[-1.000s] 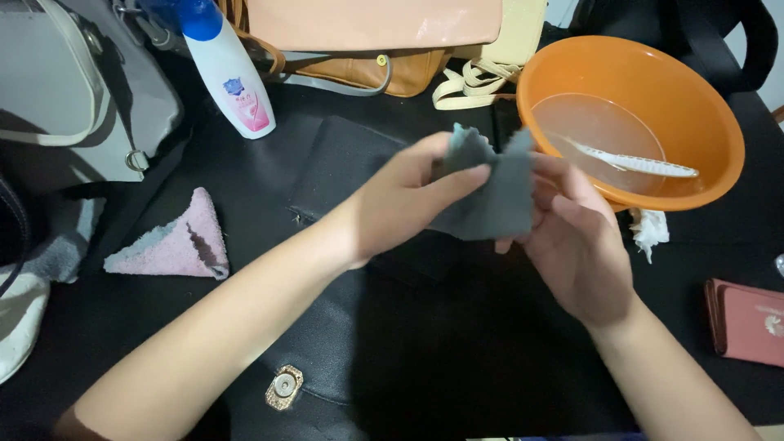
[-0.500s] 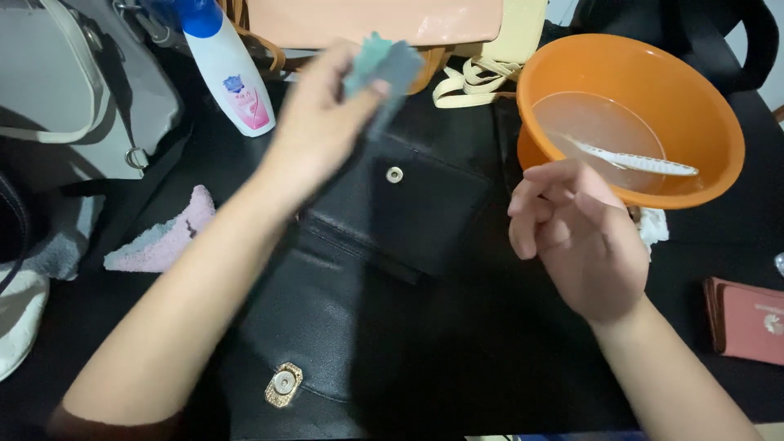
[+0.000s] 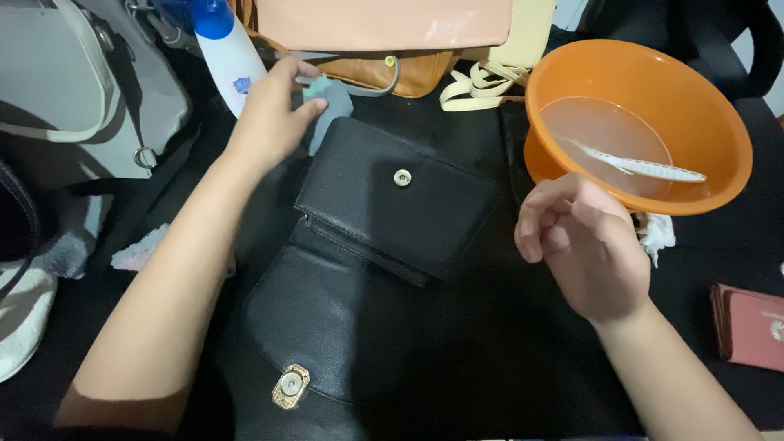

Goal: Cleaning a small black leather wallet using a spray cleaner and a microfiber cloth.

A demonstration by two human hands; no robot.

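My left hand [image 3: 273, 114] reaches to the far left of the black surface and rests on a small grey cloth [image 3: 331, 106], fingers closed over it beside a white bottle with a blue cap [image 3: 229, 53]. A black leather handbag [image 3: 367, 269] lies in the middle with its flap folded back, showing a round snap and a gold clasp [image 3: 290, 385]. My right hand [image 3: 584, 245] hovers to the right of the bag, fingers loosely curled, holding nothing. Just beyond it stands an orange basin [image 3: 719, 139] with water and a white toothbrush [image 3: 641, 166] in it.
A grey handbag [image 3: 73, 90] sits at the far left, a tan bag [image 3: 384, 33] with cream straps at the back. A pink cloth [image 3: 139, 249] peeks out under my left forearm. A dark red wallet [image 3: 755, 327] lies at the right edge.
Both hands held the grey cloth over the black bag a second ago. My left hand has carried it up and away to the far left, down beside the bottle. My right hand let go.
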